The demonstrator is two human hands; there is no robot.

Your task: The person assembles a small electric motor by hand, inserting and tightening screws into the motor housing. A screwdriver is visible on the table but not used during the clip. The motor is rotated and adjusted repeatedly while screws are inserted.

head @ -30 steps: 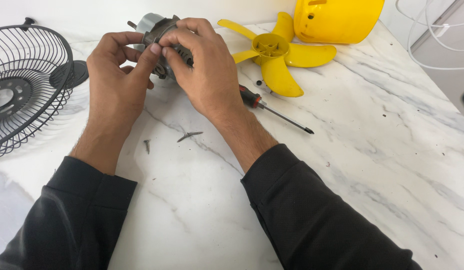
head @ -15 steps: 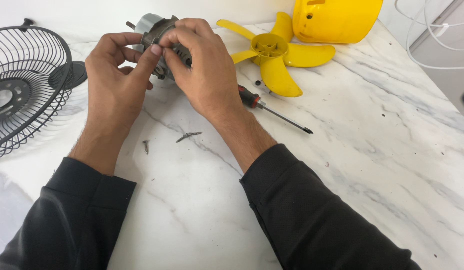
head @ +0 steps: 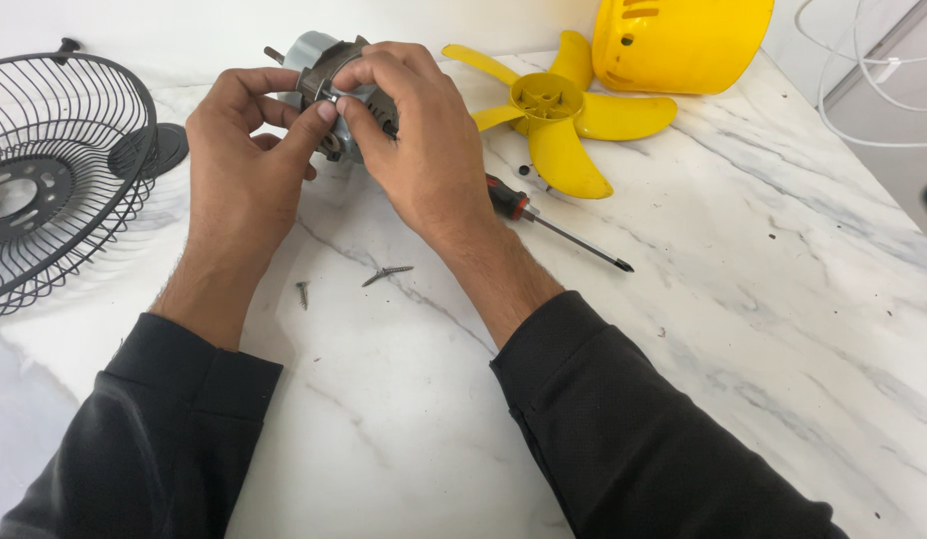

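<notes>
Motor [head: 328,75] between left hand [head: 246,165], right hand [head: 418,140]

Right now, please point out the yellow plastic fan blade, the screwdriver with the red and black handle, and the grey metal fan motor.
yellow plastic fan blade [head: 545,103], head view, on its round hub.
screwdriver [head: 571,236], head view, on its metal shaft.
grey metal fan motor [head: 311,52], head view, on its upper casing.

Long black sleeves cover both forearms; each hand [head: 246,160] is bare.
</notes>
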